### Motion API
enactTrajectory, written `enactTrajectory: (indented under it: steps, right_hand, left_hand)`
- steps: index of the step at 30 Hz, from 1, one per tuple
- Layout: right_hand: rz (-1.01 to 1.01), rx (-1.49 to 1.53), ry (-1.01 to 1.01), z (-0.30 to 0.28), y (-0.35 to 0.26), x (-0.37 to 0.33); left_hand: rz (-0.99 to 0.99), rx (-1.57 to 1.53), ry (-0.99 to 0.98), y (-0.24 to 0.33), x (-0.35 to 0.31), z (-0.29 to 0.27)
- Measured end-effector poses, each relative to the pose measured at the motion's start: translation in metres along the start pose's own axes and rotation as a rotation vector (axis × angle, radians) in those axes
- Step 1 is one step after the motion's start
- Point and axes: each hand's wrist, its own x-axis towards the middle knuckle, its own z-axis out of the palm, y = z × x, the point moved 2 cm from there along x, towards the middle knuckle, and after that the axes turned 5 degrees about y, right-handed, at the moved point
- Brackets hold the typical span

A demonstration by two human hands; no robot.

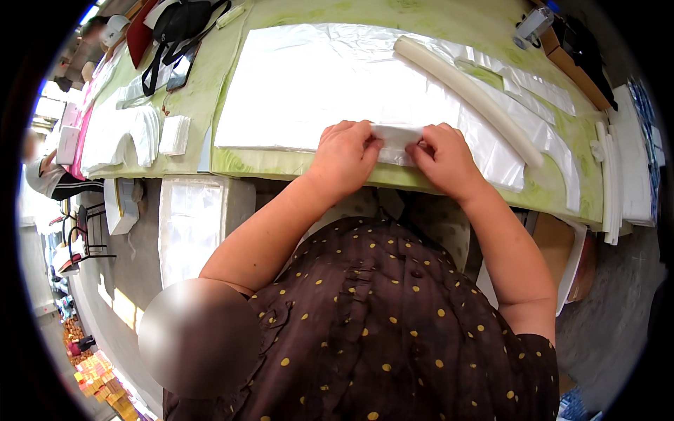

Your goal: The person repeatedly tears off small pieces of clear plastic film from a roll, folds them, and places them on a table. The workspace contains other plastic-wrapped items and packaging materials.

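Observation:
Both hands are at the table's near edge, pinching a small white folded piece (397,132) that looks like a folded plastic sheet. My left hand (345,156) grips its left end between thumb and fingers. At its right end, my right hand (444,158) pinches with the fingers curled. Just beyond and under them lies a broad stack of white plastic sheets (302,88). A long pale roll or tube (470,98) rests slantwise across the sheets' right side.
A small white stack (174,135) and white plastic pieces (126,137) lie to the left. A black bag (184,24) and phone (181,69) are at the far left. Strips (540,88) lie right, near a cardboard box (576,67) and bottle (535,24).

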Motion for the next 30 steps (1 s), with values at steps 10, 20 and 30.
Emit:
enactTrajectory:
  steps: [10,20,30]
  right_hand:
    - [0.349,0.108,0.218,0.017,-0.006,0.01]
    - [0.248,-0.125,0.211,0.011,-0.016,0.012]
    - [0.413,-0.117,-0.03,0.001,-0.01,0.035]
  left_hand:
    - [0.029,-0.029,0.174,0.006,0.005,0.0]
    - [0.279,0.36,-0.254,0.006,0.009,0.018]
    - [-0.503,-0.944,-0.313,0.013,-0.099,0.009]
